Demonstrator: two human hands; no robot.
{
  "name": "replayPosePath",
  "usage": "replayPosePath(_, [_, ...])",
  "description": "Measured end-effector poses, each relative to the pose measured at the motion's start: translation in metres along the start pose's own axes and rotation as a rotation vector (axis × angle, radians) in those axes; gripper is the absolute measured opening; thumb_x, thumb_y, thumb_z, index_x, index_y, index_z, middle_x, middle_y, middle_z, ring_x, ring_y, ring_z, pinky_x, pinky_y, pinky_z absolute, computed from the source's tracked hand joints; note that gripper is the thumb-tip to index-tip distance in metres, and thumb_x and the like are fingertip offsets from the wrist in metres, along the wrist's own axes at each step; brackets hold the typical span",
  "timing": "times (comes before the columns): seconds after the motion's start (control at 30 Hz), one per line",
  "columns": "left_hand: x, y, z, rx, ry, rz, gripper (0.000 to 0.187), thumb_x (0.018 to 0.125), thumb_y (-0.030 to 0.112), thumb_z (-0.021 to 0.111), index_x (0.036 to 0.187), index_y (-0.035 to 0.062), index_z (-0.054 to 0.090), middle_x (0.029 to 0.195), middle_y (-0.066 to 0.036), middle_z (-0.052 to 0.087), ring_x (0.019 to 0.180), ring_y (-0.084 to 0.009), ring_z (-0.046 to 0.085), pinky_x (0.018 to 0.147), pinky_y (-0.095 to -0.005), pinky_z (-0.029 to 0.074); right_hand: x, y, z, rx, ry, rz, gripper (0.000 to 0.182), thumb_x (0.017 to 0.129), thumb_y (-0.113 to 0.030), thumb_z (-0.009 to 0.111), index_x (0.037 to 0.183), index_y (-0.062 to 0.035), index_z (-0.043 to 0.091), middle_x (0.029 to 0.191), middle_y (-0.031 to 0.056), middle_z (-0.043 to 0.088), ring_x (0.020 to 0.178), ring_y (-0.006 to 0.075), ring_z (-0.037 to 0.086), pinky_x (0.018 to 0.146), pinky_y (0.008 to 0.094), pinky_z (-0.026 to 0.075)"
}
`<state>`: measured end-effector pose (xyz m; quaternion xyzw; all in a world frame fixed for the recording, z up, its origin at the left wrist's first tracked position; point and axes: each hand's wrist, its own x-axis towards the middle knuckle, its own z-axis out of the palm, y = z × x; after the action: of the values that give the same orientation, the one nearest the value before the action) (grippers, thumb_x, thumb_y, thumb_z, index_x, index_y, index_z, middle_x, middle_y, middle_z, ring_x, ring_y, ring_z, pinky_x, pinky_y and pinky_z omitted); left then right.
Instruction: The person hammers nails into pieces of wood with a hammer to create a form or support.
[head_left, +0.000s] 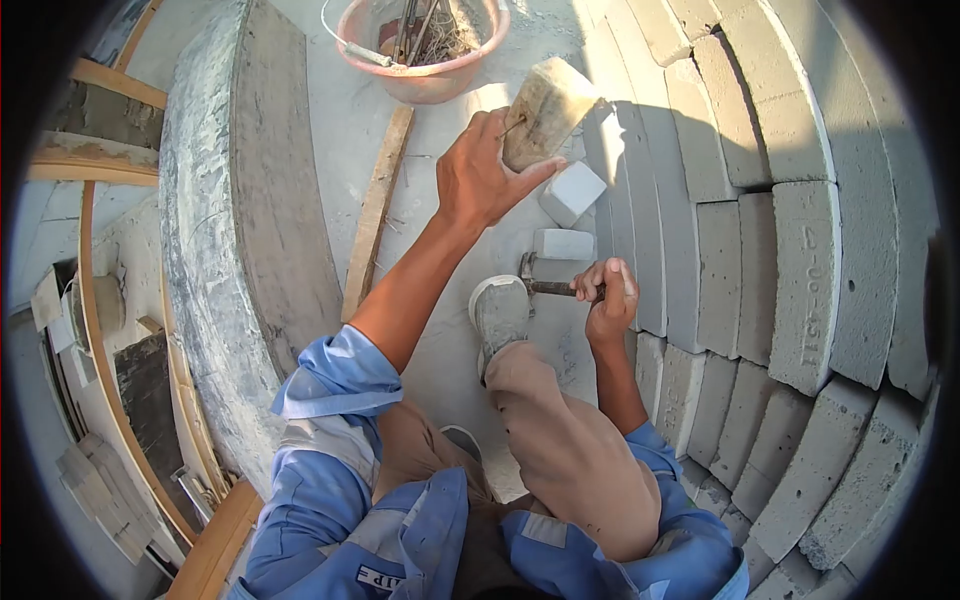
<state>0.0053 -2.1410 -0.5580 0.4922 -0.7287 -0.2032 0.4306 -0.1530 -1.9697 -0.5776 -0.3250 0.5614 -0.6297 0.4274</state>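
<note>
Overhead, from the head view: left hand [482, 175] raised and clamped around a pale, weathered wooden block [545, 110], thumb along its lower edge, fingers wrapped over the near face, a thin nail pinched against the wood. Block tilted, held clear of the floor, just above a small white cut piece of aerated block [571, 192] lying on the grey concrete floor [440, 340]. Second small white offcut [563, 244] flat on the floor just below the first.

Right hand [609, 295] lower down, fist closed around the dark handle of a steel claw hammer [545, 285], hammer head pointing left, near the second offcut and just above the toe of a dusty grey shoe [500, 312]. Knee in tan trousers bent beneath the right forearm; blue work-jacket sleeves rolled up both arms.

To the right, curving wall of large grey-white aerated concrete blocks [800, 260], stacked in staggered courses, one block stamped with faint numbers. To the left, thick curved slab of rough grey concrete [240, 230], edge mottled and worn. Between slab and left forearm, long narrow strip of raw timber [377, 210] lying on the floor, pointing toward the top of the frame.

At top centre, round pink plastic basin [425, 55] on the floor, holding bent wire and thin metal pieces, a white cord draped over its rim. Far left, beyond the slab, curved wooden formwork ribs [100, 330].
</note>
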Motion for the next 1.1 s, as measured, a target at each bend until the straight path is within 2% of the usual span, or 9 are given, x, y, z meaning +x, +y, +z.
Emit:
replayPosePath(0.17, [-0.020,-0.037,0.007,0.111,-0.230,-0.565,0.075,0.066,0.059,0.081,0.104,-0.0019,0.060,0.100,-0.021,0.066,0.095,-0.0358,0.066,0.083,-0.0446,0.053,0.004,0.001,0.005,-0.002,-0.024,-0.005,0.035,0.102,-0.025,0.044,0.072,-0.0061,0.043,0.057,0.0034,0.041,0.051,0.0130,0.041,0.058,0.0320,0.045])
replayPosePath(0.3, [-0.066,-0.087,0.026,0.226,-0.237,-0.771,0.079,0.067,0.060,0.079,0.109,-0.0032,0.057,0.104,-0.022,0.066,0.098,-0.0384,0.066,0.084,-0.0444,0.053,0.007,0.004,0.010,0.016,-0.029,-0.012,0.036,0.102,-0.025,0.043,0.071,-0.0066,0.042,0.056,0.0030,0.040,0.051,0.0122,0.039,0.057,0.0312,0.044])
replayPosePath(0.37, [-0.078,-0.098,0.033,0.221,-0.415,-0.911,0.087,0.070,0.059,0.077,0.119,-0.0088,0.054,0.106,-0.026,0.068,0.100,-0.0411,0.066,0.087,-0.0451,0.052,0.008,0.004,0.011,0.009,-0.028,-0.006,0.036,0.102,-0.025,0.043,0.071,-0.0067,0.041,0.057,0.0029,0.040,0.051,0.0119,0.039,0.057,0.0311,0.044])
replayPosePath(0.6, [-0.097,-0.116,0.027,0.136,-0.706,-0.788,0.062,0.075,0.051,0.075,0.105,-0.0019,0.065,0.100,-0.022,0.070,0.099,-0.0364,0.067,0.086,-0.0422,0.053,0.016,0.010,0.014,0.024,-0.040,-0.009,0.035,0.102,-0.026,0.043,0.073,-0.0057,0.043,0.058,0.0033,0.041,0.051,0.0114,0.038,0.056,0.0303,0.043])
replayPosePath(0.73, [-0.055,-0.106,-0.049,0.137,-0.468,-0.831,0.046,0.075,0.043,0.075,0.100,0.0053,0.069,0.089,-0.018,0.071,0.090,-0.0336,0.068,0.081,-0.0419,0.053,0.022,0.014,0.017,0.038,-0.053,0.010,0.036,0.102,-0.028,0.044,0.073,-0.0055,0.044,0.059,0.0033,0.041,0.052,0.0116,0.039,0.056,0.0300,0.043])
replayPosePath(0.83, [-0.067,-0.121,-0.087,0.332,-0.307,-0.847,0.045,0.079,0.040,0.076,0.101,0.0008,0.068,0.086,-0.017,0.069,0.085,-0.0314,0.068,0.081,-0.0399,0.052,0.029,0.018,0.024,0.032,-0.074,-0.003,0.037,0.102,-0.029,0.044,0.073,-0.0056,0.044,0.058,0.0032,0.041,0.052,0.0118,0.039,0.057,0.0298,0.043])
replayPosePath(0.93, [-0.126,-0.165,-0.094,0.614,-0.194,-0.630,0.048,0.079,0.040,0.077,0.106,0.0016,0.066,0.099,-0.021,0.066,0.093,-0.0327,0.066,0.083,-0.0400,0.050,0.037,0.022,0.035,0.016,-0.081,0.002,0.038,0.101,-0.030,0.046,0.072,-0.0060,0.044,0.059,0.0026,0.042,0.052,0.0115,0.040,0.058,0.0298,0.043])
replayPosePath(1.0, [-0.142,-0.174,-0.100,0.289,-0.383,-0.731,0.057,0.079,0.044,0.076,0.116,0.0024,0.062,0.109,-0.022,0.061,0.104,-0.0374,0.061,0.089,-0.0441,0.049,0.042,0.024,0.046,0.001,-0.104,-0.004,0.038,0.101,-0.030,0.047,0.072,-0.0063,0.044,0.059,0.0021,0.042,0.052,0.0113,0.040,0.058,0.0296,0.043])
replayPosePath(1.1, [-0.143,-0.180,-0.109,0.049,-0.358,-0.862,0.050,0.087,0.033,0.071,0.121,-0.0012,0.060,0.110,-0.018,0.063,0.099,-0.0277,0.062,0.089,-0.0369,0.048,0.044,0.023,0.056,-0.027,-0.162,0.024,0.038,0.101,-0.032,0.050,0.071,-0.0072,0.044,0.058,0.0011,0.042,0.053,0.0109,0.041,0.058,0.0292,0.043])
